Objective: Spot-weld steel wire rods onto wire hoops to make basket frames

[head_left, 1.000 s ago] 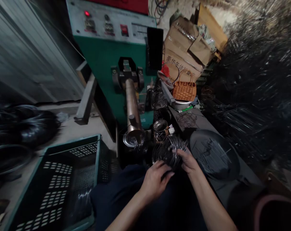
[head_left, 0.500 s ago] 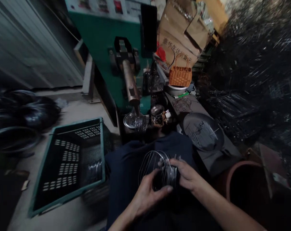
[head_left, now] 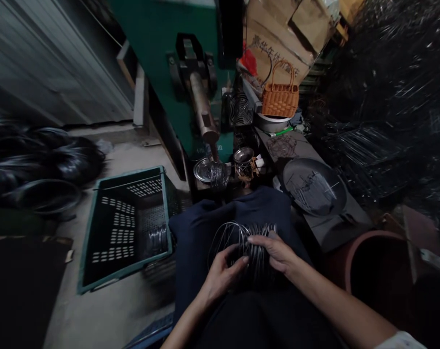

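A bundle of thin silvery wire rings point(head_left: 258, 257) lies over the dark blue cloth on my lap, some rings fanned out to the left. My right hand point(head_left: 278, 249) holds the bundle from the right, its forefinger and thumb across the top of the rings. On the left side, my left hand point(head_left: 223, 271) is curled round the looser rings with thumb and fingers bent. The lower part of the bundle is in shadow. Beyond my hands, more wire rings point(head_left: 219, 175) hang below the metal arm point(head_left: 203, 109) of a green machine point(head_left: 150, 53).
A green plastic crate point(head_left: 168, 208) with wire pieces inside stands at the left. To the right are a round dark tray point(head_left: 314, 186) of wires, a small wicker basket point(head_left: 280, 100) and a reddish bucket point(head_left: 351, 257). Black coils point(head_left: 76, 160) lie far left.
The view has shifted, so the machine sits higher and the crate farther right. My left thumb and fingers have drawn closer together, and the rings beneath my right hand are more spread out.
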The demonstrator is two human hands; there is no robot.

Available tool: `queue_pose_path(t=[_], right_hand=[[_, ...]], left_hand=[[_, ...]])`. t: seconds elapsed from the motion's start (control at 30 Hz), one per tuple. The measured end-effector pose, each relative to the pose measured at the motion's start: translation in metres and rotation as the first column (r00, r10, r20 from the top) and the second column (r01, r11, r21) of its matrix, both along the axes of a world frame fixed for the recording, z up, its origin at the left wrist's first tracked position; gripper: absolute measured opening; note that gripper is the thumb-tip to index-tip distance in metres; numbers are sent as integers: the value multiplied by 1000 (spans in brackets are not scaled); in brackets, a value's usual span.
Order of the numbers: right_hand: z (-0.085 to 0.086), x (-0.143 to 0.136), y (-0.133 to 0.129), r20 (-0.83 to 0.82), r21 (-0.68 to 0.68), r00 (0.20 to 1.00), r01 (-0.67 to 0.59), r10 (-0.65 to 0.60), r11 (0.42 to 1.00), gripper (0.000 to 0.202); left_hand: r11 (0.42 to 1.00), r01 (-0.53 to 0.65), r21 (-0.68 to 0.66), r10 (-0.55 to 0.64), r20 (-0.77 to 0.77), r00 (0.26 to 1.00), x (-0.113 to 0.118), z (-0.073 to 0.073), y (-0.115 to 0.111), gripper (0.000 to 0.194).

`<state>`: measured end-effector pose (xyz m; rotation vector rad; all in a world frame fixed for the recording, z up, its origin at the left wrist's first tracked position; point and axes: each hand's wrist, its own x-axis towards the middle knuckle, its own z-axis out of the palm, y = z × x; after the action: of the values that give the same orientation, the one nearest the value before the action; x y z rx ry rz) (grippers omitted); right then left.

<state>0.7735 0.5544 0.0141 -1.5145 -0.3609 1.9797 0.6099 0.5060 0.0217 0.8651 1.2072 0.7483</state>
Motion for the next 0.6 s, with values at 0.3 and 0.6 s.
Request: queue_pose_path(t=[0.3,0.6], right_hand=[[-11,6,5,-39,28,998,-50,51,998,43],[-9,6,6,-16,0,999,-34,34,999,47]], left_hand=[[999,0,44,-3,51,999,-5,-8,-2,39],[998,-55,6,55,10,998,-6,-10,-1,45]])
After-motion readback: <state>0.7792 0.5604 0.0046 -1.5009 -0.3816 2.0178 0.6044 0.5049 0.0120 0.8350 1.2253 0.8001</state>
